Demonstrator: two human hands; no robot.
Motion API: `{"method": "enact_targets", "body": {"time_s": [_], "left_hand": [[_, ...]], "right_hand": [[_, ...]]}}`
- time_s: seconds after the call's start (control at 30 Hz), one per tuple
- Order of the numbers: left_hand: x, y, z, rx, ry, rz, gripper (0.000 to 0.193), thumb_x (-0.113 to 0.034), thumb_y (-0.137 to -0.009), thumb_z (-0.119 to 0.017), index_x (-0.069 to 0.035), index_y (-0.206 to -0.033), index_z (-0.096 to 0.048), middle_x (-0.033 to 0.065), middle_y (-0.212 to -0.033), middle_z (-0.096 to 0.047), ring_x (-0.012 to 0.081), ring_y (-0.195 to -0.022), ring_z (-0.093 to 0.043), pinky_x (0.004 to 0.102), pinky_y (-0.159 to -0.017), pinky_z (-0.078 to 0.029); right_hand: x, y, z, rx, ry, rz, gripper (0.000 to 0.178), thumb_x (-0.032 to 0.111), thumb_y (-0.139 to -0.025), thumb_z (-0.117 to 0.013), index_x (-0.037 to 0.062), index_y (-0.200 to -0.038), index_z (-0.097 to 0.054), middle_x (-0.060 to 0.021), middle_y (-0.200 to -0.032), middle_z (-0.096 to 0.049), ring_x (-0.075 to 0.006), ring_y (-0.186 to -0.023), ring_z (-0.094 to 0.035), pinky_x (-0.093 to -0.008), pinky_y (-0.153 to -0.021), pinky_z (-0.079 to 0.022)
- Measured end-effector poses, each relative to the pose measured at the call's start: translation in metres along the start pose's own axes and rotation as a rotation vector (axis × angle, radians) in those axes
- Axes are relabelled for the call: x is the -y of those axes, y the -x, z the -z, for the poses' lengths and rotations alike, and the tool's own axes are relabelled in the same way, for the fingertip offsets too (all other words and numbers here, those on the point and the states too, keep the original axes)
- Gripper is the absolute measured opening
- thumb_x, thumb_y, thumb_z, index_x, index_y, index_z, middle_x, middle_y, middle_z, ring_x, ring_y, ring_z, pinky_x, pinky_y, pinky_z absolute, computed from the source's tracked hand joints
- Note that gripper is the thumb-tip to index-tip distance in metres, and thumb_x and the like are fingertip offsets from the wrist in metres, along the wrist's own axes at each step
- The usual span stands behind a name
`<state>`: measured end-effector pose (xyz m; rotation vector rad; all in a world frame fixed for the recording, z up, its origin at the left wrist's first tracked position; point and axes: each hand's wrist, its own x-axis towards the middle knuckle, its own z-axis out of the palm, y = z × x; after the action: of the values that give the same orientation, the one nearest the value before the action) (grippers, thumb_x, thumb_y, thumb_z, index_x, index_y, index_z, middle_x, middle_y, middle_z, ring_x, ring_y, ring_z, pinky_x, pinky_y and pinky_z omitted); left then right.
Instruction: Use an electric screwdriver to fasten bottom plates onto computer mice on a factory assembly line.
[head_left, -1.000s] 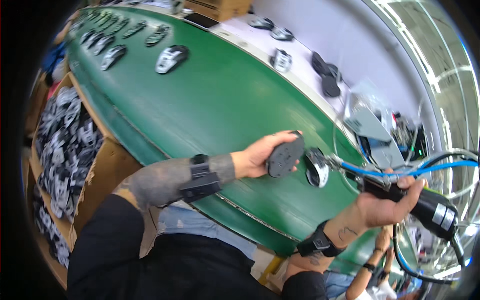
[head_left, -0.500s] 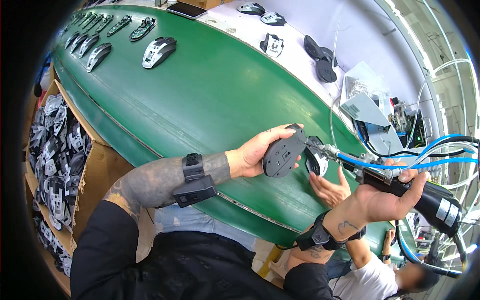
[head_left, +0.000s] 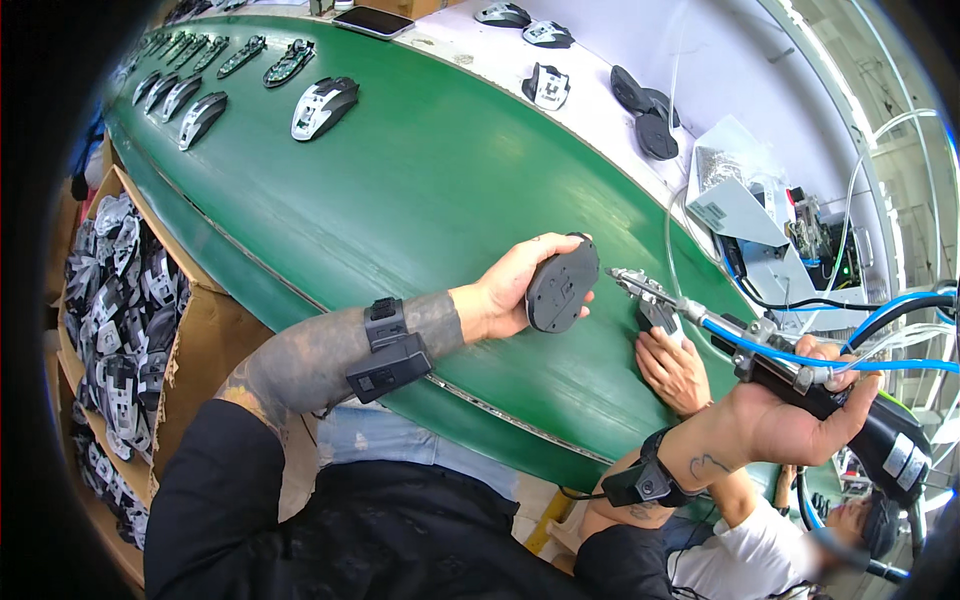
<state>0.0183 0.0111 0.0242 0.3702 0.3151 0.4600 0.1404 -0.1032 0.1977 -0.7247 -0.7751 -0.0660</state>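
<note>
My left hand grips a black computer mouse by its edge, with the underside turned up toward me. My fingers wrap around behind it and my thumb lies along the top edge. In my right hand is a black power screwdriver fed by blue and clear hoses, its metal nose pointing left. The tip of that nose ends just right of the mouse, apart from it. Beyond the screwdriver's nose, a co-worker's hand holds another mouse, partly hidden by the tool.
A green conveyor belt carries mouse shells and circuit-board halves at the far left. Cardboard boxes full of mouse parts stand to my left. A white ledge holds a phone and more mice; a screw feeder stands right.
The screwdriver has moved right, its tip now clear of the mouse. My left hand has raised the mouse slightly. The co-worker's hand and the other mouse have shifted right.
</note>
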Motion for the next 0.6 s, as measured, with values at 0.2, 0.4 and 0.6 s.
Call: {"method": "enact_targets", "body": {"time_s": [0.2,0.4,0.6], "left_hand": [[0.007,0.006,-0.006,0.129,-0.004,0.087,0.041,-0.028,-0.091,-0.047,-0.007,-0.126,-0.045,0.0114,-0.109,-0.055,0.0263,-0.088,-0.062,0.0409,-0.077,-0.055],[0.012,0.007,-0.007,0.181,0.028,0.1,0.044,-0.029,-0.091,-0.046,-0.007,-0.129,-0.042,0.0131,-0.114,-0.054,0.0276,-0.092,-0.062,0.0421,-0.079,-0.054],[0.012,0.008,-0.005,0.189,0.013,0.104,0.045,-0.029,-0.091,-0.047,-0.006,-0.13,-0.042,0.0128,-0.113,-0.054,0.0273,-0.091,-0.062,0.0423,-0.078,-0.054]], "right_hand": [[-0.007,0.005,-0.004,-0.006,-0.019,-0.036,0.013,0.018,-0.087,-0.052,0.0057,-0.089,-0.048,0.0014,-0.062,-0.042,-0.0092,-0.055,-0.045,-0.0263,-0.05,-0.039],[-0.007,0.005,-0.006,-0.028,0.004,-0.042,0.016,0.016,-0.083,-0.055,0.0045,-0.094,-0.049,0.0012,-0.059,-0.042,-0.0094,-0.052,-0.045,-0.0269,-0.051,-0.04],[-0.006,0.007,-0.004,0.002,-0.02,-0.009,0.015,0.015,-0.083,-0.054,0.0055,-0.093,-0.05,-0.0001,-0.06,-0.042,-0.0115,-0.052,-0.045,-0.0276,-0.05,-0.038]]}}
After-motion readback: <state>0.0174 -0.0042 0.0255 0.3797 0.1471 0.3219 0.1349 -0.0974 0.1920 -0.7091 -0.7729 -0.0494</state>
